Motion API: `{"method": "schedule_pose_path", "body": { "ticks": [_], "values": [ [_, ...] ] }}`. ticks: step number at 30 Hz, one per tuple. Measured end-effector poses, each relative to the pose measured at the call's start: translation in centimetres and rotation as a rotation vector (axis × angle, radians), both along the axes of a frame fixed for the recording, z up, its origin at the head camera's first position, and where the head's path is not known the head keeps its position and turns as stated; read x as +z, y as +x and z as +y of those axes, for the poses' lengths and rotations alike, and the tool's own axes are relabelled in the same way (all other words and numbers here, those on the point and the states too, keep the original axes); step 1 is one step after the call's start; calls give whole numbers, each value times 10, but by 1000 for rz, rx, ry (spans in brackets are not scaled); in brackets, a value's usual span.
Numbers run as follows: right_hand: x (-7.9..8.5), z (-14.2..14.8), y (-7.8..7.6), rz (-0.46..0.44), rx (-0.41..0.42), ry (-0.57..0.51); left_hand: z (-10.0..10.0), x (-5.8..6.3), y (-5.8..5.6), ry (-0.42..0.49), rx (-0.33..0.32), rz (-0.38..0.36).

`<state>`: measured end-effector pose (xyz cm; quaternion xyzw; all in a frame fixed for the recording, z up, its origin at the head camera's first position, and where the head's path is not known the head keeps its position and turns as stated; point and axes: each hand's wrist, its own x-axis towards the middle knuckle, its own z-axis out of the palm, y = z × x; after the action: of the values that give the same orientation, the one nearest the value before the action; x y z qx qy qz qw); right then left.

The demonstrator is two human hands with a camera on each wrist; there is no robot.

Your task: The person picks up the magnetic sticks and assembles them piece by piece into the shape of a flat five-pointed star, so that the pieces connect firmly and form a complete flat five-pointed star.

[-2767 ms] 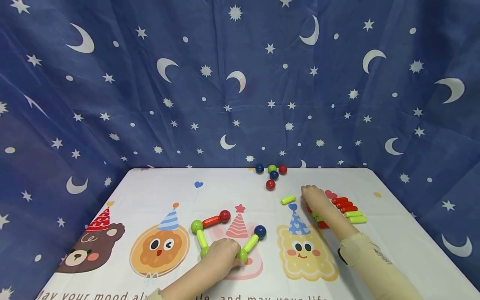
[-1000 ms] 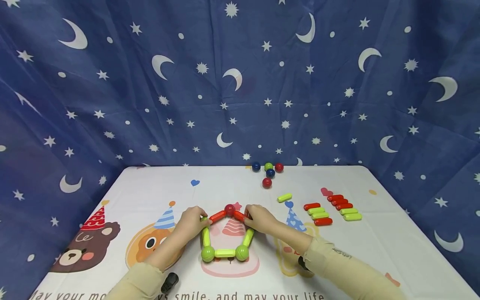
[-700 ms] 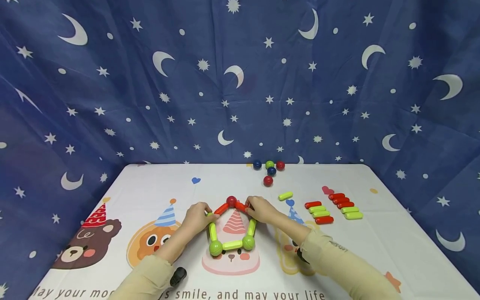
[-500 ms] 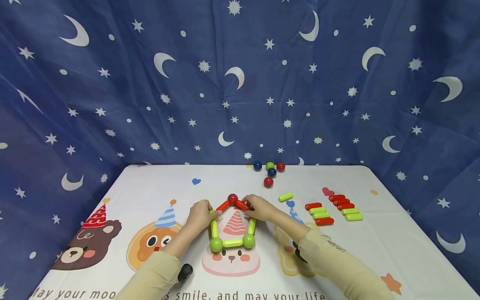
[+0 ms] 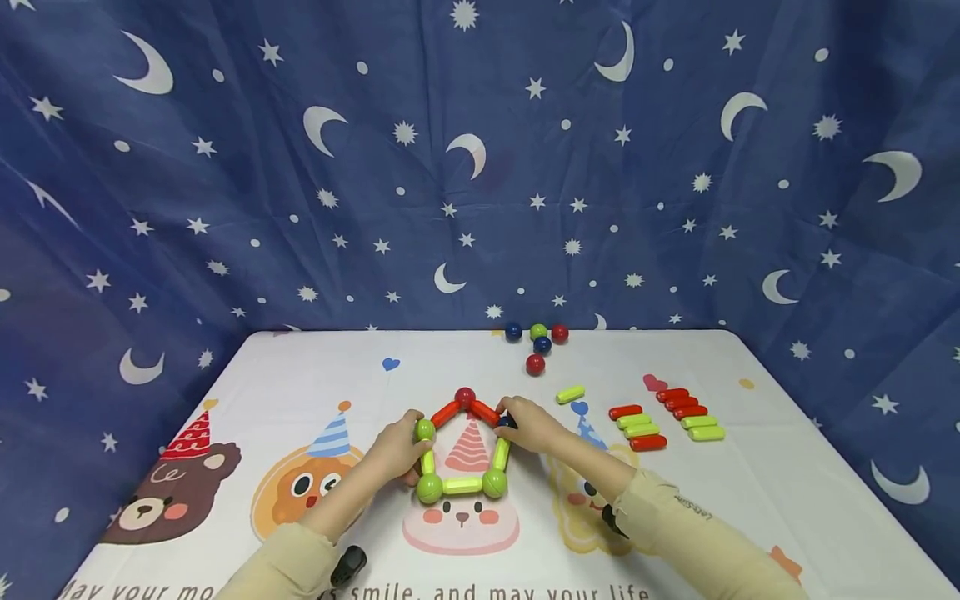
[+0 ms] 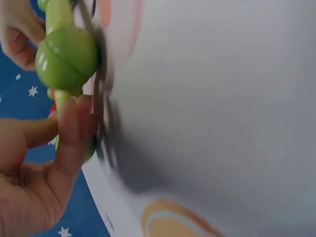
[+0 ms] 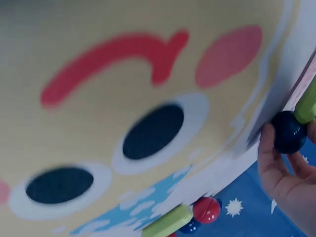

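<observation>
On the tablecloth a five-sided ring of toy balls and rods is closed all round. Its far corner is a red ball (image 5: 465, 397), joined to two red rods (image 5: 446, 413); green rods form the sides and the front, with green balls (image 5: 430, 488) at the front corners. My left hand (image 5: 397, 446) pinches the left green rod (image 5: 427, 463) just below the left green ball (image 5: 425, 429). On the opposite corner, my right hand (image 5: 531, 425) holds the dark blue ball (image 7: 289, 132) between thumb and fingers, where a green rod (image 7: 307, 103) meets it.
Several loose balls (image 5: 536, 364) lie at the back edge, near a single green rod (image 5: 570, 394). Red and green rods (image 5: 648, 442) lie in two groups at the right. A starry blue curtain (image 5: 360, 167) hangs behind the table.
My right hand has come from the rods at the right to the ring. An added red rod closes the ring, its red ball now the far corner. The ring has shifted slightly away.
</observation>
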<state>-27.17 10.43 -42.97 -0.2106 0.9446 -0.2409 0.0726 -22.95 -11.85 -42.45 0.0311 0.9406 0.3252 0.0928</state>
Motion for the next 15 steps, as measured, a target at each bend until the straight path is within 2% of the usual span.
{"method": "schedule_pose_path", "body": {
  "ticks": [3,8,13,15],
  "values": [
    [-1,-1,1,-16,-15,-21,4,-4,-1,56,27,40],
    [-4,-2,6,-56,-31,-42,8,-10,-5,93,81,46],
    [-4,0,10,-48,-50,-53,10,-11,-8,66,72,78],
    [-3,1,11,-40,-61,-58,10,-11,-7,8,63,114]
  ]
}}
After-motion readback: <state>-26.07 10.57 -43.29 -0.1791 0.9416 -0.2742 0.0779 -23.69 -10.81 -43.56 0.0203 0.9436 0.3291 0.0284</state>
